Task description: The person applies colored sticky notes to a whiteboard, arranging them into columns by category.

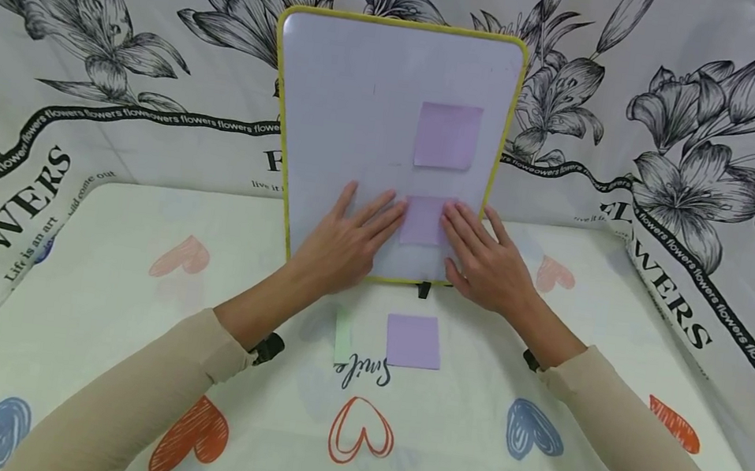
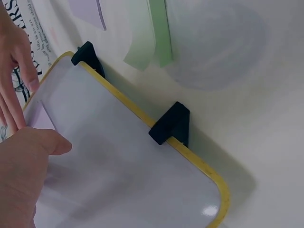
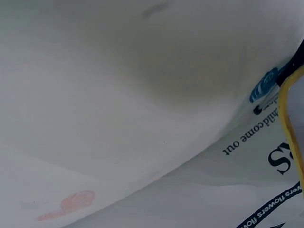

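A whiteboard (image 1: 345, 104) with a yellow frame stands upright on the table. Two purple sticky notes are on its right half, an upper note (image 1: 448, 137) and a lower note (image 1: 424, 222). My left hand (image 1: 348, 243) lies against the board with straight fingers, its fingertips at the lower note's left edge. From the other side, my right hand (image 1: 489, 258) touches that note's right edge with extended fingertips. The left wrist view shows the left thumb (image 2: 54, 142) over the board, beside the note. The right wrist view shows no hand, only the board's yellow edge (image 3: 287, 114).
Black clips (image 2: 173, 123) grip the board's bottom edge as feet. In front of it on the heart-printed tablecloth (image 1: 280, 430) lie a purple sticky note pad (image 1: 413, 342) and green paper strips (image 1: 343, 336). Behind hangs a flower-printed cloth (image 1: 225, 88).
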`<state>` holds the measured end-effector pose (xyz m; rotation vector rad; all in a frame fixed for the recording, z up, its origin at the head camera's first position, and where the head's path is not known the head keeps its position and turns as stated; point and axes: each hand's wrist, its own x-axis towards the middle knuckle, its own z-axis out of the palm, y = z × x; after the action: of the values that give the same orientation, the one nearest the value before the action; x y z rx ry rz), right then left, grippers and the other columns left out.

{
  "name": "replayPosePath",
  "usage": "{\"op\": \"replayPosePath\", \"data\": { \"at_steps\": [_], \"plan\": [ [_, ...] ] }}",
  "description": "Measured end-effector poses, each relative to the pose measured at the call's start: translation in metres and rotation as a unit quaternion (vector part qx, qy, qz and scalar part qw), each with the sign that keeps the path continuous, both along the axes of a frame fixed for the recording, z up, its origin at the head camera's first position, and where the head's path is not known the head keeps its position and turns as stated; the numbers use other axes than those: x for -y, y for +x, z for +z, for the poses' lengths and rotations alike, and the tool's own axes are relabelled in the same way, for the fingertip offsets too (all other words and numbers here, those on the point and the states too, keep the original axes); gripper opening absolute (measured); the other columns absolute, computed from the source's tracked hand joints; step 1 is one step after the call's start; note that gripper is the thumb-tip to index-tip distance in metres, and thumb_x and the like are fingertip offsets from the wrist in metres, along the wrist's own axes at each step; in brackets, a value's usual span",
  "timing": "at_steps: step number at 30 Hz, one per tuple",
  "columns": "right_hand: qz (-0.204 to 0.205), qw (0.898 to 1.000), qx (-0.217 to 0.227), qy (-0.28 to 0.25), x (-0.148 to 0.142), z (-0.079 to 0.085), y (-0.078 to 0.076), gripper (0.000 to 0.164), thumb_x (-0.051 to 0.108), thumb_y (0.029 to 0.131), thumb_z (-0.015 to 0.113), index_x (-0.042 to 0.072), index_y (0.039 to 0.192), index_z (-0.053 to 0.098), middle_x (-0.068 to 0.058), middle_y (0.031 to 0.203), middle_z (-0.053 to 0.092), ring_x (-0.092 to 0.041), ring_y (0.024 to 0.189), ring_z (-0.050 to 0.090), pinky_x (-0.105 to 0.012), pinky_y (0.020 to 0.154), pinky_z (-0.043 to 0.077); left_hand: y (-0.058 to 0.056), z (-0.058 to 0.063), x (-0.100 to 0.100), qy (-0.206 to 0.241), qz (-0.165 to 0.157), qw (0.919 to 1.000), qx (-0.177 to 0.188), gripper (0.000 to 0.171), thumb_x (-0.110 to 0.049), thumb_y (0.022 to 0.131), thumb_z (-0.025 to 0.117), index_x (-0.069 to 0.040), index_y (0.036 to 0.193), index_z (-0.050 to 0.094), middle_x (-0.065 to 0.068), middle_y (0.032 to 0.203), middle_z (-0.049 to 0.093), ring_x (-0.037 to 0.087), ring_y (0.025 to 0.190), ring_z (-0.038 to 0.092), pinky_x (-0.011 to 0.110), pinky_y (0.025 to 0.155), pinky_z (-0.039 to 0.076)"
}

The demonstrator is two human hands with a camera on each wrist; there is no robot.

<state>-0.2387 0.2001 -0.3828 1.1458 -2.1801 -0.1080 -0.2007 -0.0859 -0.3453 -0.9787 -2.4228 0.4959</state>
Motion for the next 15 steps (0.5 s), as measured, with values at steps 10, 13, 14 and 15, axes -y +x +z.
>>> {"op": "replayPosePath", "data": {
  "at_steps": [10,13,14,15],
  "plan": [
    [0.032,0.998,0.030,-0.038,0.015,-0.010,0.023,0.061,0.028,0.094,0.053,-0.003,0.146,0.046,-0.018,0.154,0.041,-0.030,0.145,0.035,-0.056,0.116,0.024,0.015,-0.007,0.023,0.014,-0.015,0.9996,0.022,0.068,-0.027,0.091,0.061,-0.007,0.152,0.040,0.006,0.162,0.028,0.024,0.151,0.019,0.061,0.116,0.017],
    [0.043,0.996,0.065,-0.050,0.025,-0.010,0.033,0.062,0.030,0.094,0.058,-0.003,0.145,0.047,-0.018,0.152,0.043,-0.030,0.143,0.037,-0.057,0.115,0.026,0.023,-0.013,0.035,0.027,-0.028,0.9987,0.032,0.070,-0.028,0.090,0.065,-0.007,0.152,0.042,0.006,0.162,0.030,0.024,0.150,0.022,0.061,0.115,0.020],
    [0.046,0.994,0.079,-0.051,0.028,-0.009,0.036,0.062,0.031,0.094,0.059,-0.002,0.145,0.047,-0.018,0.152,0.044,-0.030,0.143,0.038,-0.056,0.115,0.026,0.025,-0.015,0.039,0.029,-0.032,0.9984,0.037,0.070,-0.028,0.089,0.066,-0.007,0.151,0.042,0.006,0.161,0.031,0.024,0.150,0.023,0.062,0.115,0.021],
    [0.052,0.993,0.091,-0.055,0.032,-0.008,0.040,0.062,0.031,0.094,0.061,-0.002,0.144,0.048,-0.018,0.151,0.045,-0.030,0.142,0.039,-0.055,0.114,0.028,0.028,-0.016,0.043,0.033,-0.035,0.9980,0.040,0.070,-0.028,0.089,0.067,-0.007,0.151,0.043,0.006,0.161,0.032,0.025,0.150,0.024,0.062,0.114,0.022]
  ]
}}
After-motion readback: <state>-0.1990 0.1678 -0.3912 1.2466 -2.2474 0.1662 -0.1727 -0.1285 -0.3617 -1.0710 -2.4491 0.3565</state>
